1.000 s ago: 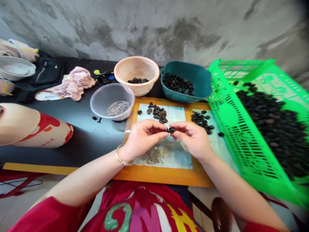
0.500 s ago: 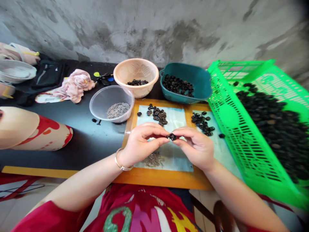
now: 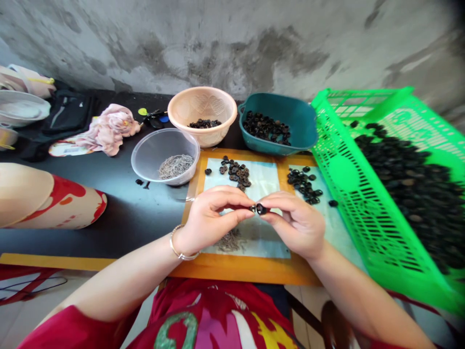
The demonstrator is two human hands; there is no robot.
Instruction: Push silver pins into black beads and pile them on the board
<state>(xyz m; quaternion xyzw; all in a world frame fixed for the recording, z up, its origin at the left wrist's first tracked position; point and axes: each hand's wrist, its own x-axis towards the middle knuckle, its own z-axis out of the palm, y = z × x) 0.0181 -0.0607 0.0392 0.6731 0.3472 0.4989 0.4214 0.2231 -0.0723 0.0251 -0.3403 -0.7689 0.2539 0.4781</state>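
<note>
My left hand (image 3: pixel 212 215) and my right hand (image 3: pixel 296 223) meet fingertip to fingertip over a wooden-framed board (image 3: pixel 236 266). Between them they pinch a small black round part (image 3: pixel 260 209); the left fingers hold a thin dark pin against it. Under the hands lies a heap of small metal pins (image 3: pixel 228 240). Two loose groups of black round parts lie on the board, one at centre (image 3: pixel 236 172), the other to the right (image 3: pixel 304 184).
A clear bowl of pins (image 3: pixel 165 155), a peach bowl (image 3: pixel 202 114) and a teal basin (image 3: pixel 278 123) with black parts stand behind the board. A green crate (image 3: pixel 381 194) of black parts slopes at right. Pink cloth (image 3: pixel 109 128) and a red-and-cream object (image 3: pixel 47 201) lie left.
Both hands drifted slightly toward me and lower over the board, still pinching the black part together. The view shifted a little; nothing else moved.
</note>
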